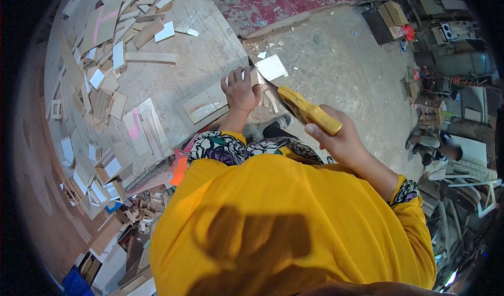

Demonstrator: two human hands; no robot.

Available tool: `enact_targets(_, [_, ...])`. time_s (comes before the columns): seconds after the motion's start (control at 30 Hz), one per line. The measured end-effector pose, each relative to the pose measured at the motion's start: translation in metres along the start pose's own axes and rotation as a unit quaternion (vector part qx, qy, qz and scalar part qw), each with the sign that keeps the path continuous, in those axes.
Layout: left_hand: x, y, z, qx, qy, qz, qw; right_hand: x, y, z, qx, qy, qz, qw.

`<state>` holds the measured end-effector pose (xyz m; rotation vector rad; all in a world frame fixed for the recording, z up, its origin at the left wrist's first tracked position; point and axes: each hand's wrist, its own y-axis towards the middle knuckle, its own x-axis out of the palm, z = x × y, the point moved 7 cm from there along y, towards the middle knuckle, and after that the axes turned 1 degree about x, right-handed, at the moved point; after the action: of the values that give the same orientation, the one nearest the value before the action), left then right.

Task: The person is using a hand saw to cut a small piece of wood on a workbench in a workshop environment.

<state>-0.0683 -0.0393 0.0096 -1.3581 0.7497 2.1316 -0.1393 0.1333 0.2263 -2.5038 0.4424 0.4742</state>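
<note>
My right hand (336, 136) is wrapped round the yellow handle of a handsaw (299, 107). Its handle points up and left toward the corner of the work table (202, 28), and the blade is mostly hidden. At that corner my left hand (241, 92) grips a small pale wooden board (255, 77), fingers bent over it and thumb on the near side. A white-faced square piece (272, 67) sticks out past the table edge, right beside the board and near the saw's front; whether the two are one piece I cannot tell.
Wood offcuts (118, 52) are heaped over the table's left side. A flat panel (205, 104) lies near my left wrist. More scraps (144, 212) fill the space below the table. Chips lie on the concrete floor (336, 60). Another person (438, 146) sits at the far right among boards and frames.
</note>
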Motion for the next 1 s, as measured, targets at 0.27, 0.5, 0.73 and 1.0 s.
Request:
enact_targets(0.27, [0.003, 0.005, -0.002, -0.017, 0.006, 0.011, 1.000, 0.001, -0.010, 0.017, -0.063, 0.004, 0.061, 0.996])
enact_targets(0.5, [0.001, 0.005, -0.002, -0.015, -0.001, 0.019, 1.000, 0.003, 0.002, 0.018, -0.068, -0.032, 0.062, 0.995])
enact_targets(0.73, [0.005, 0.003, 0.000, 0.004, -0.006, 0.020, 1.000, 0.037, 0.098, 0.056, -0.092, -0.014, 0.105, 0.990])
enact_targets(1.0, [0.005, 0.000, -0.004, -0.011, -0.015, 0.007, 1.000, 0.018, 0.050, 0.049, -0.033, 0.046, 0.080, 0.995])
